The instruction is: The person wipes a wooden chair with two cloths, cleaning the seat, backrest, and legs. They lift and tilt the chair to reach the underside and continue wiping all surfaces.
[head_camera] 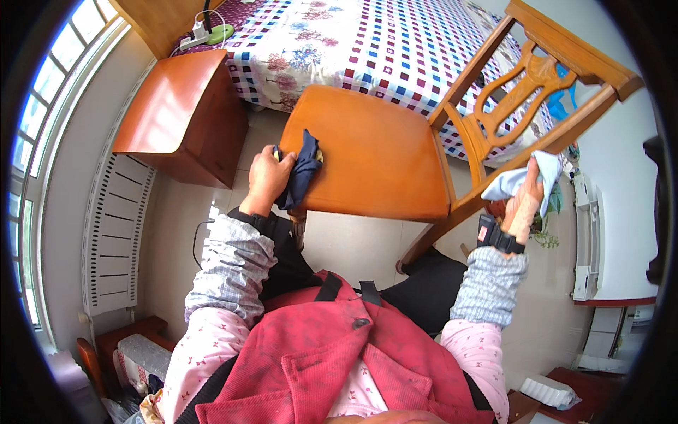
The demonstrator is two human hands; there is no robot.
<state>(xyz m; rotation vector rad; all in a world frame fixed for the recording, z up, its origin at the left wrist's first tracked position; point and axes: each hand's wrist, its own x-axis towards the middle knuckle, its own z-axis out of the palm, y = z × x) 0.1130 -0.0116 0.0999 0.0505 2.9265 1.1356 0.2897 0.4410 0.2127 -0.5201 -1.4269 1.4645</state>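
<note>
A wooden chair [365, 153] stands before me, its carved backrest to the right. At the seat's left front corner, my left hand [269, 172] grips the edge of a dark navy cloth [304, 172], which lies bunched over the seat's rim; a bit of yellow shows in its folds. My right hand [524, 199] holds a light blue cloth [548, 164] against the lower side post of the backrest. The cloth wraps partly round the fingers and hides some of them.
A bed with a patterned cover [381, 47] stands behind the chair. A wooden bedside cabinet [180, 100] is at the upper left, near a white radiator [114, 233]. A potted plant [553, 204] shows beyond my right hand. A plastic-wrapped white pack [548, 391] lies at the lower right.
</note>
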